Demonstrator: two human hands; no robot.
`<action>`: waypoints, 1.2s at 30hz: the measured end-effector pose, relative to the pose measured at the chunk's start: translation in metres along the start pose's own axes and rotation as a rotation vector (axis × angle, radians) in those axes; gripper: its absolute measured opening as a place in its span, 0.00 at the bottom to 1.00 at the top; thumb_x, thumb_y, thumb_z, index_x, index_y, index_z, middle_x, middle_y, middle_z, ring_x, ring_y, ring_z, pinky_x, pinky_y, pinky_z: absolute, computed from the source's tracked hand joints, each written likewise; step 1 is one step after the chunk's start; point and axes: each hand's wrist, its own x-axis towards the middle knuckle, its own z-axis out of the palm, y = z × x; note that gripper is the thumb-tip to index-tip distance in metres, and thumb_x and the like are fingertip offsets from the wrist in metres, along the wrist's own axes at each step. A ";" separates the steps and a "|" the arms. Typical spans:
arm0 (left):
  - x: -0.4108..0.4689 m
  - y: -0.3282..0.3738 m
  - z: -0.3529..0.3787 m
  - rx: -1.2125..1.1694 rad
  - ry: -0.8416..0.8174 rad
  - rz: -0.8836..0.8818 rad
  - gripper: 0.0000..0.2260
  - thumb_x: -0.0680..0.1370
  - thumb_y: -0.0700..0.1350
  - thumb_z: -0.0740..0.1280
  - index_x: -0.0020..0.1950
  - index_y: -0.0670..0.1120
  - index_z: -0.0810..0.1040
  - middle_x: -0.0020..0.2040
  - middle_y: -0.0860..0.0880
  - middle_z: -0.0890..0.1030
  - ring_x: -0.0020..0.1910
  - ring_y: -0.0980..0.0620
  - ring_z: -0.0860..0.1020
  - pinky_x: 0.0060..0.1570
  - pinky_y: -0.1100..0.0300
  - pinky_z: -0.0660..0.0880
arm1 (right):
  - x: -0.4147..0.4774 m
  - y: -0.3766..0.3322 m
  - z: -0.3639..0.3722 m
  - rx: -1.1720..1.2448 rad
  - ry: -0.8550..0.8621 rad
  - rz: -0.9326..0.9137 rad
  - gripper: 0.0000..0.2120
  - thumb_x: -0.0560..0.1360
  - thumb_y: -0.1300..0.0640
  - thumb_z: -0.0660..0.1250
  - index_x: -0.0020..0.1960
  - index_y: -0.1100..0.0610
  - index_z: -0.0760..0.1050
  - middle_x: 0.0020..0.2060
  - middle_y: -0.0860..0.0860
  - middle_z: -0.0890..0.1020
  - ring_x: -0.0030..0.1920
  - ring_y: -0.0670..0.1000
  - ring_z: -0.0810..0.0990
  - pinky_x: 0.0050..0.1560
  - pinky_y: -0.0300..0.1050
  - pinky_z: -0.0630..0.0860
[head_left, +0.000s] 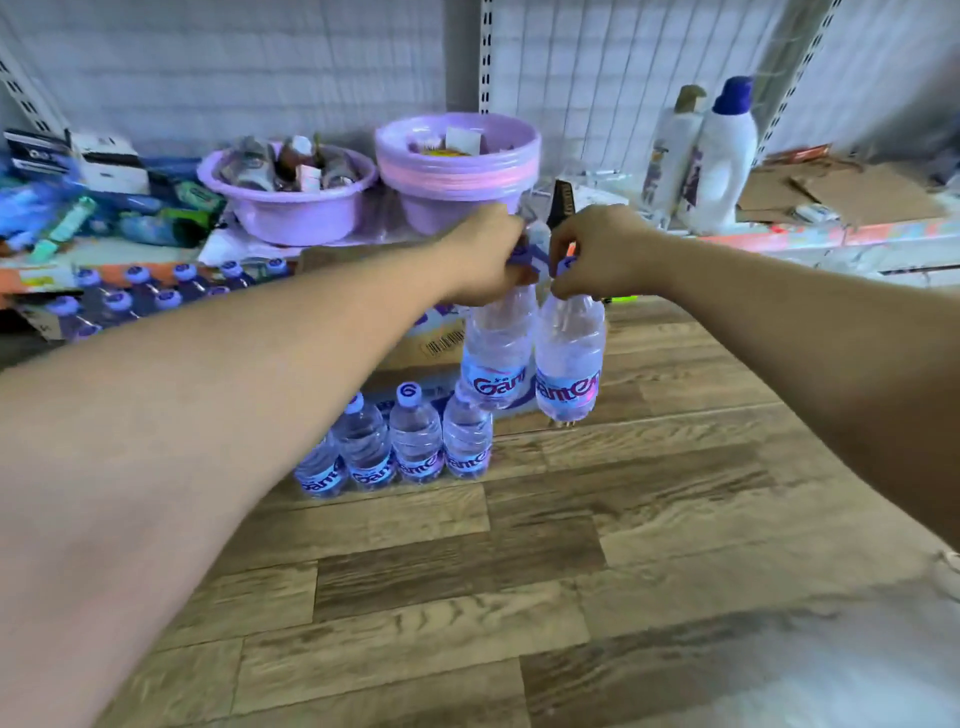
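Note:
My left hand (485, 254) grips the neck of a clear water bottle (497, 353) with a blue and red label, held in the air. Beside it, my right hand (597, 249) pinches the cap end of a second, matching water bottle (569, 364). The two bottles hang side by side, touching, above the wooden floor. Below them a row of several like bottles (395, 447) stands on the floor in front of a cardboard box (415, 358).
A low shelf edge (779, 241) runs behind, carrying two purple basins (291, 208) (457, 176) full of small goods, two white detergent bottles (722, 156), and flattened cardboard (841, 192). More bottles in shrink wrap (145, 296) lie at left. Wood-pattern floor (571, 571) spreads in front.

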 end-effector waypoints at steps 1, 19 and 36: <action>0.004 0.005 0.003 -0.010 0.008 0.011 0.16 0.77 0.47 0.66 0.58 0.37 0.76 0.59 0.36 0.76 0.57 0.41 0.74 0.52 0.55 0.66 | 0.000 0.006 0.007 0.013 -0.013 0.009 0.12 0.69 0.56 0.70 0.51 0.58 0.81 0.45 0.56 0.82 0.47 0.56 0.81 0.49 0.42 0.76; 0.033 0.002 0.075 0.061 -0.141 -0.023 0.09 0.73 0.46 0.67 0.40 0.41 0.73 0.33 0.50 0.60 0.48 0.40 0.75 0.43 0.54 0.67 | 0.023 0.064 0.066 0.190 -0.081 0.099 0.08 0.69 0.60 0.68 0.48 0.58 0.79 0.38 0.53 0.81 0.17 0.38 0.73 0.23 0.25 0.68; 0.024 -0.027 0.175 -0.010 -0.197 -0.111 0.17 0.75 0.48 0.68 0.56 0.38 0.71 0.58 0.38 0.73 0.57 0.38 0.75 0.55 0.49 0.74 | 0.047 0.069 0.141 0.167 -0.253 0.105 0.08 0.69 0.62 0.68 0.47 0.55 0.74 0.38 0.52 0.77 0.39 0.58 0.83 0.39 0.45 0.78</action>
